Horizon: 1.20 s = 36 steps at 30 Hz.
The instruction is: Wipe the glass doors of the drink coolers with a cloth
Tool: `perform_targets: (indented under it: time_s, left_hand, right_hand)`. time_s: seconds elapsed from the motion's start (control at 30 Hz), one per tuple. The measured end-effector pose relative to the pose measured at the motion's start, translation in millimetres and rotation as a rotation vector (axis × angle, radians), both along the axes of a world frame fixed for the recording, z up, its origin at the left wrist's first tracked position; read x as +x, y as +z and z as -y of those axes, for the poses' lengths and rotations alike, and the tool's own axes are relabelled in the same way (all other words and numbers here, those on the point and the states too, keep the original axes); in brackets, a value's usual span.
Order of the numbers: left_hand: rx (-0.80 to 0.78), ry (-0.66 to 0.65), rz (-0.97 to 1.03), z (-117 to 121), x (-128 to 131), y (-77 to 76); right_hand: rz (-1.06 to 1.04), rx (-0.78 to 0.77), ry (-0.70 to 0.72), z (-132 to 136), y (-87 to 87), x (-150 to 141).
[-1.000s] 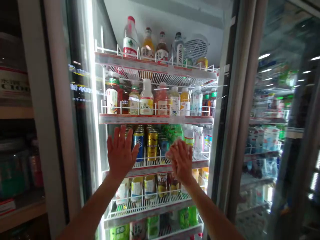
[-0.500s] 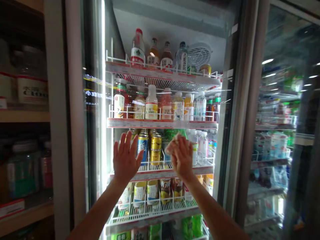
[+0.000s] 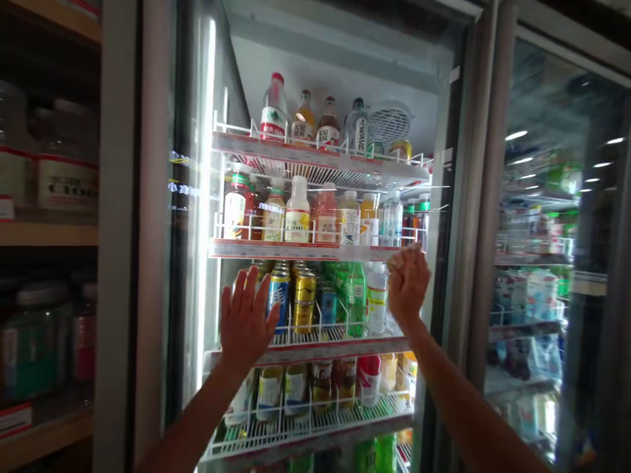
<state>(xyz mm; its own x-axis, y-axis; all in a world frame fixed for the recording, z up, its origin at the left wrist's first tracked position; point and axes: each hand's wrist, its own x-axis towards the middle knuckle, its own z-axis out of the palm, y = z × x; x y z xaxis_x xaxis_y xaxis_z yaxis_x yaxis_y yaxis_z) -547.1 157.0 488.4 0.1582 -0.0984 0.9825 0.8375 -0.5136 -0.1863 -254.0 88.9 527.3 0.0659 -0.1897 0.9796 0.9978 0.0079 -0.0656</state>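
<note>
A lit drinks fridge (image 3: 456, 197) stands in front of me, with bottles and cans on white wire shelves (image 3: 296, 250). My left hand (image 3: 246, 323) is open, fingers spread and raised flat at the glass front, in front of a blue can (image 3: 279, 297) and a gold can (image 3: 304, 301). My right hand (image 3: 407, 284) is up by the fridge's right edge, next to a clear bottle (image 3: 377, 297). Its fingers are curled closed, with something pale at the fingertips that I cannot make out.
A second glass-door fridge (image 3: 542, 276) stands to the right, its glass full of reflections. On the left, wooden shelves (image 3: 44, 233) carry large jars (image 3: 62, 177). A green bottle (image 3: 355, 295) stands mid-shelf, and more bottles fill the rows above and below.
My right hand has moved right and slightly up, from the middle of the can shelf to the fridge's right edge. My left hand stays put. The view has tilted upward.
</note>
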Motion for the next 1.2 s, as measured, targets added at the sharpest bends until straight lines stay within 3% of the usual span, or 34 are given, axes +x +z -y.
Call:
perform_targets:
  time_s: [0.1, 0.23, 0.33, 0.47, 0.57, 0.63, 0.7, 0.77, 0.8, 0.87, 0.97, 1.03, 1.1, 1.2]
  left_hand:
    - [0.007, -0.013, 0.008, 1.0, 2.6, -1.0]
    - [0.003, -0.045, 0.025, 6.0, 5.2, 2.7]
    - [-0.014, -0.051, 0.027, 7.0, 1.4, 16.0]
    - [-0.044, -0.034, 0.093, 0.9, -7.0, 44.0]
    - [-0.064, -0.038, 0.136, -4.6, -7.6, 58.2]
    - [-0.074, -0.047, 0.144, -6.7, -5.7, 60.9]
    - [-0.081, -0.046, 0.148, -7.6, -4.2, 60.3]
    - [-0.075, -0.043, 0.146, -8.0, -4.1, 58.7]
    - [-0.07, -0.042, 0.145, -8.0, -4.4, 58.1]
    - [-0.064, -0.04, 0.144, -7.7, -5.1, 57.4]
    - [-0.072, -0.037, 0.144, -6.8, -5.0, 57.7]
    - [-0.071, -0.029, 0.143, -6.2, -4.6, 58.0]
    - [-0.065, -0.019, 0.143, -6.0, -4.9, 58.1]
    - [-0.069, -0.027, 0.138, -6.2, -6.8, 58.0]
  right_hand:
    - [-0.13, 0.096, -0.007, -2.7, 17.7, 5.1]
    - [0.286, -0.204, 0.045, -4.8, -0.3, -58.8]
    - [0.451, -0.288, 0.046, -3.3, -5.4, -65.5]
    - [0.015, 0.026, 0.01, -7.0, 28.1, -7.1]
    - [-0.134, 0.133, 0.03, -14.9, 47.2, -6.3]
    - [0.004, 0.042, 0.041, -17.5, 41.3, -38.8]
    - [0.283, -0.137, 0.052, -17.5, 26.8, -74.9]
    - [0.487, -0.261, 0.053, -15.0, 16.2, -89.3]
    - [0.499, -0.265, 0.044, -12.9, 15.5, -84.2]
    - [0.328, -0.167, 0.014, -8.5, 25.8, -53.0]
    - [-0.07, 0.046, 0.007, -5.7, 57.9, 1.6]
    - [-0.171, 0.097, 0.028, -7.0, 72.2, 8.5]
    - [-0.082, 0.036, 0.039, -9.0, 70.4, -14.4]
    - [0.299, -0.194, 0.024, -10.9, 48.1, -63.3]
